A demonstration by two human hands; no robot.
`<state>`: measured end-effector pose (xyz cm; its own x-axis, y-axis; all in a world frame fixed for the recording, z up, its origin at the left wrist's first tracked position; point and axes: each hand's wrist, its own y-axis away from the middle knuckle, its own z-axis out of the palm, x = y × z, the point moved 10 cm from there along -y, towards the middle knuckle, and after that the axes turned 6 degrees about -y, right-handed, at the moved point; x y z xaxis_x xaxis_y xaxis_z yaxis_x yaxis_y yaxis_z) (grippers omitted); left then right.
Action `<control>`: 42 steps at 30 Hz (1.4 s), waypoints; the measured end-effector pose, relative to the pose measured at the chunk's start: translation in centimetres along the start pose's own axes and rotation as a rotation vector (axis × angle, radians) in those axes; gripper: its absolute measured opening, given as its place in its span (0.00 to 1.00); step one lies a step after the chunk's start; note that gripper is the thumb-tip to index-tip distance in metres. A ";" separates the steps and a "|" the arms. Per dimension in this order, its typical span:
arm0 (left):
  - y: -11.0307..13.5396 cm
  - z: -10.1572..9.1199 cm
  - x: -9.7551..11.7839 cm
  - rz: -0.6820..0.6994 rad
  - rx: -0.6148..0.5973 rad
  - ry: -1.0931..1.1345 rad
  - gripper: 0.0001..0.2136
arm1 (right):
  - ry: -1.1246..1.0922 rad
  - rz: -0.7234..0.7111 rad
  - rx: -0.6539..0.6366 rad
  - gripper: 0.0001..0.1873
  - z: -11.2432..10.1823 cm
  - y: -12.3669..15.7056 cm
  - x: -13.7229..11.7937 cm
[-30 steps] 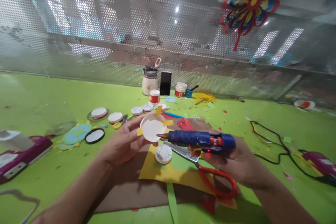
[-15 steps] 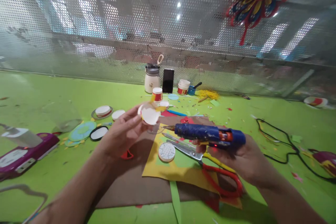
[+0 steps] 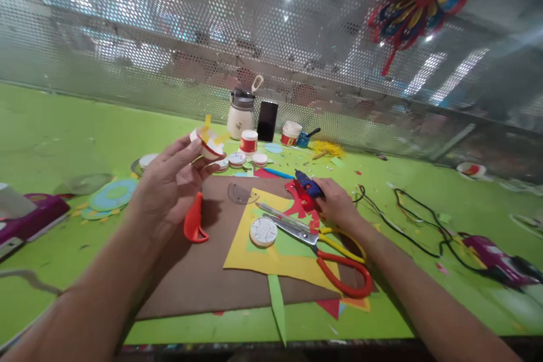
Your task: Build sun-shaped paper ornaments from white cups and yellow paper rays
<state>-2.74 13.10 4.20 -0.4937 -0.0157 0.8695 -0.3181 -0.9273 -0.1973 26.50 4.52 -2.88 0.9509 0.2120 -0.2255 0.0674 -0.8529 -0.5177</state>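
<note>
Left hand (image 3: 169, 186) pinched the white lid (image 3: 207, 144) by its rim, up off the table (image 3: 63, 147), likely sparing its yellow tabs, while right hand (image 3: 337, 203) clasped the glue gun (image 3: 309, 184) down on the cardboard (image 3: 203, 283).

no legible txt, no labels, no nos. (lids too blurry)

Head camera, looking forward-down, close over table (image 3: 51, 141).

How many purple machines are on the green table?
2. One purple machine is at the far left edge, partly cut off; the other is at the far right.
</note>
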 end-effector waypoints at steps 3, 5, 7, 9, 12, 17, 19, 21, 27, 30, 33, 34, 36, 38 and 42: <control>0.3 -0.5 1.4 0.086 0.050 0.019 0.04 | -0.038 0.013 -0.032 0.23 1.2 0.3 0.0; 0.3 -0.9 2.2 0.126 0.059 0.043 0.03 | -0.067 0.023 -0.044 0.22 1.3 0.7 0.0; 0.3 -1.5 3.0 0.152 0.062 0.037 0.04 | -0.086 0.019 -0.062 0.23 1.1 1.1 -0.1; 0.2 -2.5 3.8 0.185 0.100 0.042 0.04 | -0.084 0.000 -0.070 0.25 0.2 1.2 -0.7; 0.3 -3.8 4.6 0.206 0.176 0.078 0.05 | -0.013 -0.099 -0.020 0.18 -2.4 0.4 -4.7; 0.6 -4.9 5.8 0.269 0.189 0.135 0.10 | -0.203 -0.383 -0.210 0.09 -1.5 -1.5 -20.3; 0.5 -5.7 6.2 0.290 0.200 0.139 0.11 | -0.223 -0.510 -0.359 0.08 1.0 -0.6 -26.8; 0.4 -6.6 6.4 0.297 0.219 0.142 0.11 | -0.130 -0.565 -0.409 0.10 3.2 0.6 -31.1; 0.2 -6.9 6.4 0.299 0.183 0.197 0.13 | 0.019 -0.607 -0.399 0.21 6.2 2.8 -34.2; 0.3 -6.2 6.3 0.298 0.147 0.254 0.11 | -0.025 -0.514 -0.417 0.34 5.9 2.4 -32.8; 0.4 -6.0 6.1 0.292 0.144 0.298 0.09 | -0.157 -0.303 -0.362 0.31 4.7 1.2 -30.0; 0.4 -6.0 6.1 0.289 0.144 0.305 0.09 | -0.214 -0.261 -0.329 0.31 4.2 0.9 -29.2; 0.4 -6.0 6.0 0.280 0.147 0.308 0.08 | -0.303 -0.236 -0.276 0.30 3.6 0.6 -28.2; 0.4 -6.0 5.9 0.266 0.152 0.298 0.07 | -0.327 -0.255 -0.250 0.28 3.4 0.4 -27.8; 0.4 -5.9 5.8 0.246 0.156 0.285 0.05 | -0.130 -0.369 -0.242 0.21 3.9 0.0 -29.1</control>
<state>-10.52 14.83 6.52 -0.7511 -0.1603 0.6405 -0.0468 -0.9547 -0.2939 -2.32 0.23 0.45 0.8055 0.5673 -0.1716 0.4775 -0.7927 -0.3790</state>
